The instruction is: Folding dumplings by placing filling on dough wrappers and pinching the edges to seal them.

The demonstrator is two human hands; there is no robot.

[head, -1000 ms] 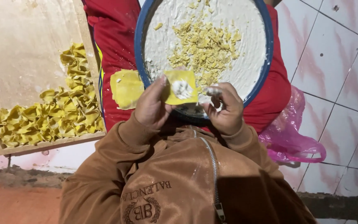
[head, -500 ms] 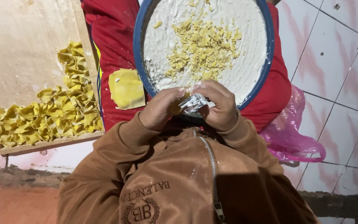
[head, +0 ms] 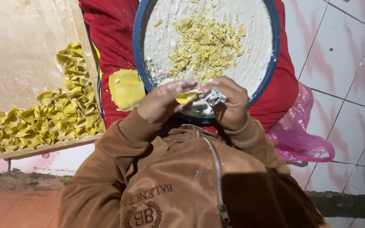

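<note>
Yellow dough wrapper (head: pixel 187 97) now folded, hands (head: pixel 199 103) pinching it together at blue bowl's near rim (head: pixel 142 78)

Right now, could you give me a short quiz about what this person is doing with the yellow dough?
1. True or false: both hands meet on the folded yellow dough piece.
2. Where do the finished folded pieces lie: A) in the pink bag, B) on the wooden board, C) in the round tray?
3. What colour is the rim of the round floured tray?

Key:
1. True: the left hand and right hand pinch it together.
2. B: they are piled on the wooden board, to the left in the picture.
3. Blue.
</note>
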